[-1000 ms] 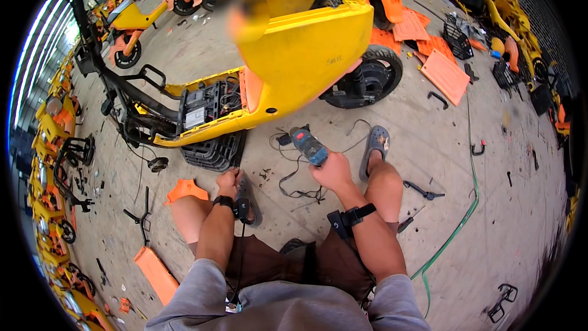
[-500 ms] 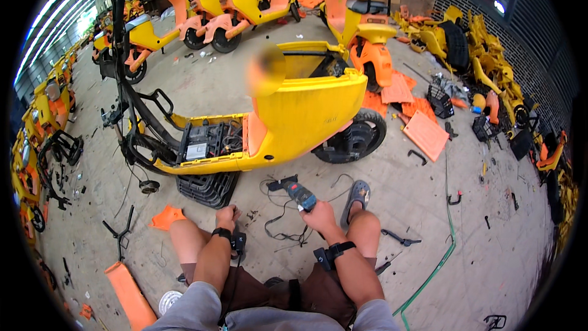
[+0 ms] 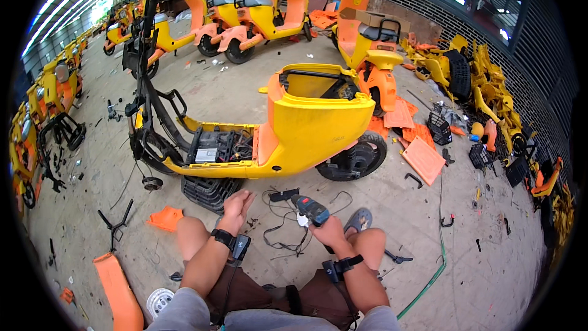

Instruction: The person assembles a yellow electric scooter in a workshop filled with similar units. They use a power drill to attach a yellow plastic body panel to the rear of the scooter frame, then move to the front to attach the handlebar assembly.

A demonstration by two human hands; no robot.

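Observation:
A blue-and-black power drill (image 3: 312, 209) is in my right hand (image 3: 327, 233), whose fingers wrap its grip; the drill points forward and left, above the floor. My left hand (image 3: 236, 209) is raised in front of my left knee with its fingers stretched out and nothing seen in it. Beyond both hands stands a partly stripped yellow scooter (image 3: 315, 125), its front bare to the black frame. On its open footboard sits a dark battery compartment (image 3: 211, 147) with a silver box and cables. Under the footboard is a black plastic basket (image 3: 211, 191), close to my left hand.
Black cables (image 3: 285, 246) lie on the floor between my feet and the scooter. An orange panel (image 3: 164, 217) and a forked black bar (image 3: 116, 224) are to the left. A green hose (image 3: 429, 291) runs at the right. Yellow body parts (image 3: 490, 92) are heaped along the wall.
My left hand has lifted and its fingers have straightened from a closed pose. The drill in my right hand has come slightly right and nearer. The view has shifted, so the scooter sits lower.

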